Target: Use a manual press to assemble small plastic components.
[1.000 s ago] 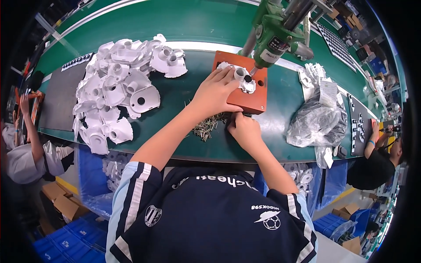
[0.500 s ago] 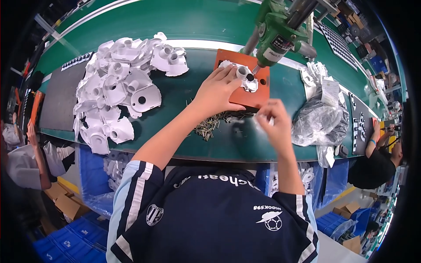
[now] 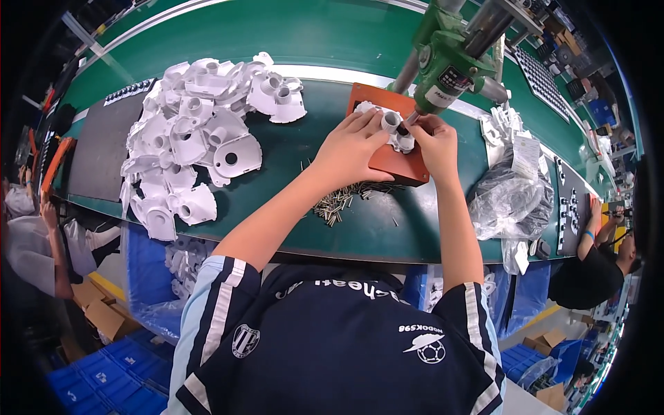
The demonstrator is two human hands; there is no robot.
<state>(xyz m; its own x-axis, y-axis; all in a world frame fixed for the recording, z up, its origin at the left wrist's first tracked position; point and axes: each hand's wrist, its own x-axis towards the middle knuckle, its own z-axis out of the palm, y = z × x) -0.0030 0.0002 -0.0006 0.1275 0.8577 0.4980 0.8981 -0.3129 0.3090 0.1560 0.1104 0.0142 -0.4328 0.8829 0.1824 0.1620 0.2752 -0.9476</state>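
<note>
A white plastic housing [image 3: 391,123] with a short round tube lies on the orange fixture block [image 3: 400,162]. My left hand [image 3: 351,146] holds it down, fingers over its left side and thumb toward the block's near edge. At the housing's right side, under the tip of the green press [image 3: 443,76], is my right hand [image 3: 436,142]. Its thumb and fingertips are pinched together close to the press tip; whatever they hold is too small or hidden to make out. A pile of small metal pins [image 3: 339,206] lies on the green bench just in front of the block.
A heap of white housings [image 3: 187,131] covers the bench's left side. To the right lie a clear plastic bag [image 3: 512,197] and more white parts. Blue bins [image 3: 149,277] stand below the front edge. Co-workers [image 3: 593,256] are at both sides.
My right hand has moved up and away from me, from in front of the block to the press tip. My left hand stays on the housing. The view has shifted slightly.
</note>
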